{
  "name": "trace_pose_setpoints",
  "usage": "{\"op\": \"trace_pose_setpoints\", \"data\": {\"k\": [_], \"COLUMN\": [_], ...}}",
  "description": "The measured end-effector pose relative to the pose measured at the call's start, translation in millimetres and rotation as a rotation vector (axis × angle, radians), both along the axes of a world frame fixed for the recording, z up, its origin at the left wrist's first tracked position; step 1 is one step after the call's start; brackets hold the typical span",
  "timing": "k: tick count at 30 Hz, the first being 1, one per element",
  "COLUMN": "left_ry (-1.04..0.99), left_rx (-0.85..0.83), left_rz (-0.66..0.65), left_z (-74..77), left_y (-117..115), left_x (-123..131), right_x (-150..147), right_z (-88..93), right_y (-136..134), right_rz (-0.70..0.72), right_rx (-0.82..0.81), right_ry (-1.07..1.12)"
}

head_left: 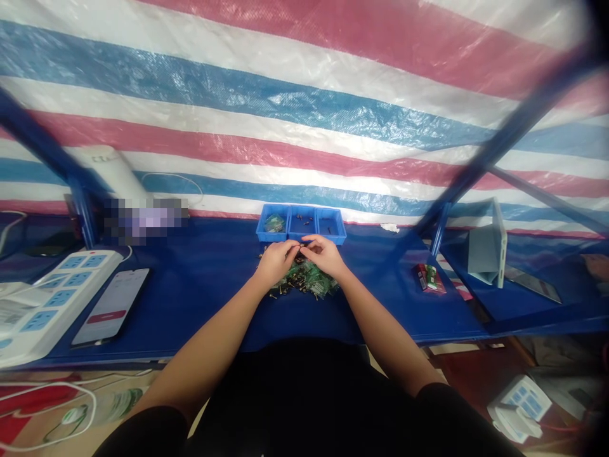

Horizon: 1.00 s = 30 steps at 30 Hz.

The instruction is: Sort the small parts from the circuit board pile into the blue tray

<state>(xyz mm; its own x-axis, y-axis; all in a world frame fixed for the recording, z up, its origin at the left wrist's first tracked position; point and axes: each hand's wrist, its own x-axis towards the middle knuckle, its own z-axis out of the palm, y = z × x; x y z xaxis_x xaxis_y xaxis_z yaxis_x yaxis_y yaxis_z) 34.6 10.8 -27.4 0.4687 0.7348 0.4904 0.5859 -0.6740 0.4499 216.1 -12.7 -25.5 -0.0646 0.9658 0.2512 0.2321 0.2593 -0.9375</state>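
Across the middle of the frame runs the blue counter; at its centre stand three blue bins side by side, and just below them lies a heap of small dark parts and green bits, presumably placed so both are within easy reach. Over the heap's upper edge, the left hand and right hand meet, fingers drawn narrow, likely for fine control, at a tiny dark part; which hand grips it, I cannot tell

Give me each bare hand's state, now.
Left bare hand: fingers curled in; whether it holds anything cannot be told.
Right bare hand: fingertips close to the left's; its hold cannot be told either.
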Motion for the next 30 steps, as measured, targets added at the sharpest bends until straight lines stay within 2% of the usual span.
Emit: {"op": "trace_pose_setpoints", "data": {"k": [7, 12, 16, 30], "left_ry": [0.060, -0.011, -0.074, -0.039], "left_rx": [-0.001, -0.026, -0.051, -0.077], "left_rz": [-0.030, -0.014, -0.013, -0.017], "left_z": [0.2, 4.6, 5.3, 6.5], "left_y": [0.8, -2.7, -3.7, -3.0], "left_x": [0.3, 1.3, 1.3, -0.7], "right_x": [-1.7, -1.0, 0.7, -3.0], "right_z": [-1.5, -4.5, -10.4, -10.5], "right_y": [-1.2, 1.8, 6.2, 4.6], "right_rz": [-0.018, -0.065, -0.051, -0.024], "right_rx": [0.128, 0.124, 0.101, 0.072], "right_ry": [-0.064, -0.016, 0.050, 0.101]}}
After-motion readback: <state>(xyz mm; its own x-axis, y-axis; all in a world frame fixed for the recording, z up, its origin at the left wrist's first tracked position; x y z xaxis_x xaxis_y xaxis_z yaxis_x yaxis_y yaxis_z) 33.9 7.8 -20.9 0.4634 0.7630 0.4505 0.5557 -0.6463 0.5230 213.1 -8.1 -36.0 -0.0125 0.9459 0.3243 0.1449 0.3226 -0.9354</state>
